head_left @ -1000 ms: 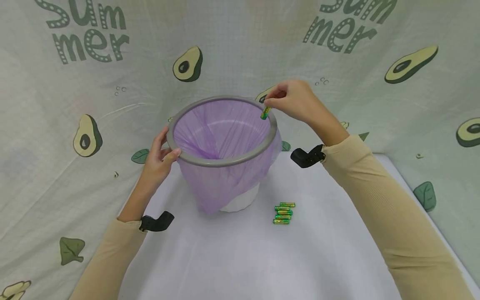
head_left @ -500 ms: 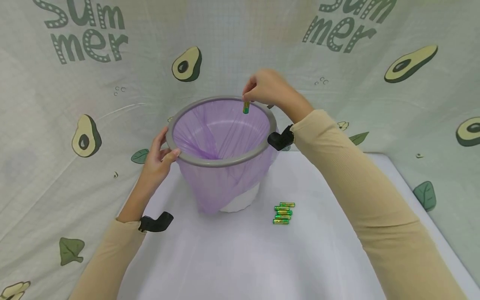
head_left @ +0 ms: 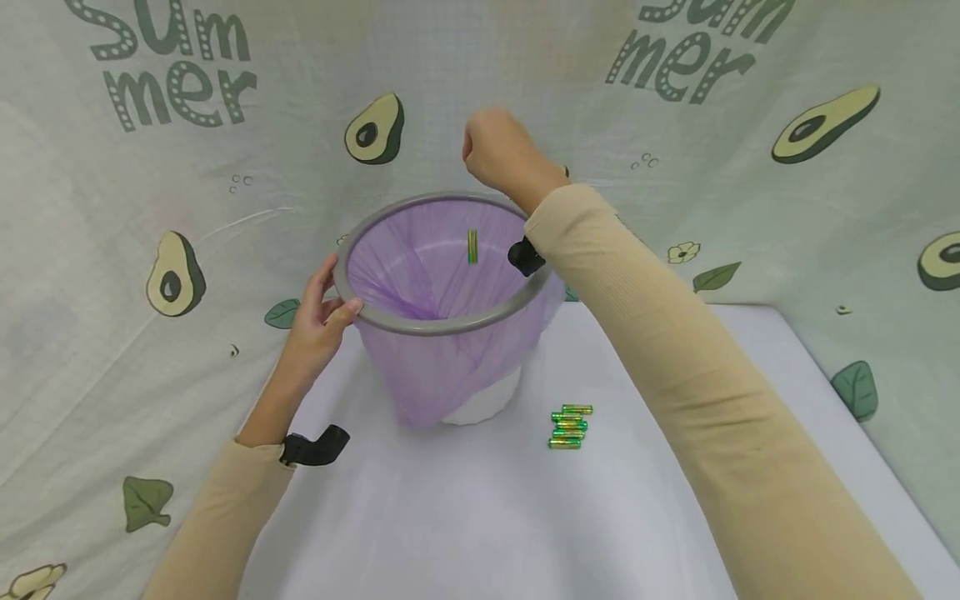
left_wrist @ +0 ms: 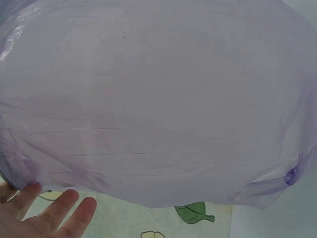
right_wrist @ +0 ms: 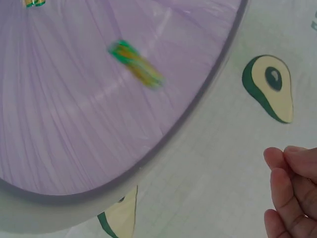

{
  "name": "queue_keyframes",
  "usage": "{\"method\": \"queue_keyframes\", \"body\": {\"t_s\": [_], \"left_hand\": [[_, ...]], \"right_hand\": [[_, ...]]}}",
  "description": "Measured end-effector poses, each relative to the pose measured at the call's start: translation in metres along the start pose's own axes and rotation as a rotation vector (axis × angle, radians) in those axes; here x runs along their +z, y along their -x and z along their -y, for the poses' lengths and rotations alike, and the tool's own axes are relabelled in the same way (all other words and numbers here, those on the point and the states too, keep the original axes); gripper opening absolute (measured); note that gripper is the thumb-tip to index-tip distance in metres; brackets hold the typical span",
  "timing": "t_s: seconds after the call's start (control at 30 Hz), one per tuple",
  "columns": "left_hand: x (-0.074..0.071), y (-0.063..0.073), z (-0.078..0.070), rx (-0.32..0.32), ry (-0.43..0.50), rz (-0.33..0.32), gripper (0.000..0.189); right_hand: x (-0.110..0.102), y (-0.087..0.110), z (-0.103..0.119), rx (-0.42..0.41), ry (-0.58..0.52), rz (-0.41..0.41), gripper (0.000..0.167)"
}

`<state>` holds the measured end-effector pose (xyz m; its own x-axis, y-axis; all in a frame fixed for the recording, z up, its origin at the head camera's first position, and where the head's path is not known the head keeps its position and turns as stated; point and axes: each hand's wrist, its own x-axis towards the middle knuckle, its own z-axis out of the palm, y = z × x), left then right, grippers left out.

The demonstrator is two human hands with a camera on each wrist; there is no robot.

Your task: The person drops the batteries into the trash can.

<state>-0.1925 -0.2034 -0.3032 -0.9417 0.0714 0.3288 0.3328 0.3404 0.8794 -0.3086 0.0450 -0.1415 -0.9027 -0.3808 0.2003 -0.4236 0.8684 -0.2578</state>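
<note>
In the head view a trash can (head_left: 472,323) with a grey rim and a thin purple liner bag (head_left: 435,367) stands on the table. My left hand (head_left: 318,308) holds its rim at the left, thumb on top and fingers along the outside. A green and gold battery (head_left: 472,247) appears inside the opening, blurred in the right wrist view and apart from any hand. My right hand (head_left: 498,150) is above the far rim; in the right wrist view its loosely bent fingers (right_wrist: 282,186) hold nothing. Part of another battery (right_wrist: 34,2) shows against the liner.
Several more green and gold batteries (head_left: 567,427) lie in a stack-like row on the white table (head_left: 465,517), right of the can. A cloth printed with avocados (head_left: 375,129) hangs behind and beside the table. A black camera mount (head_left: 315,446) sits on the left wrist.
My right hand moved left and up over the trash can and let go of the battery, which dropped below the rim into the opening. My left hand stayed on the rim.
</note>
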Motion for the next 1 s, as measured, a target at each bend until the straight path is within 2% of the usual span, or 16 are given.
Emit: {"method": "queue_keyframes", "body": {"t_s": [0.2,0.53,0.67,0.83,1.0], "left_hand": [[0.001,-0.001,0.0,0.001,0.001,-0.002,0.067],[0.0,0.0,0.001,0.006,0.005,-0.009,0.067],[0.0,0.0,0.001,0.009,-0.005,-0.012,0.067],[0.001,0.0,0.001,0.008,-0.009,-0.007,0.067],[0.0,0.0,0.0,0.005,0.001,-0.013,0.067]], "right_hand": [[0.002,0.005,-0.008,0.002,-0.055,-0.065,0.033],[0.006,0.019,-0.023,0.0,-0.168,-0.046,0.02],[0.003,0.029,-0.027,0.001,-0.234,0.009,0.019],[-0.004,0.045,-0.037,-0.001,-0.311,0.104,0.03],[-0.009,0.066,-0.048,0.008,-0.364,0.137,0.035]]}}
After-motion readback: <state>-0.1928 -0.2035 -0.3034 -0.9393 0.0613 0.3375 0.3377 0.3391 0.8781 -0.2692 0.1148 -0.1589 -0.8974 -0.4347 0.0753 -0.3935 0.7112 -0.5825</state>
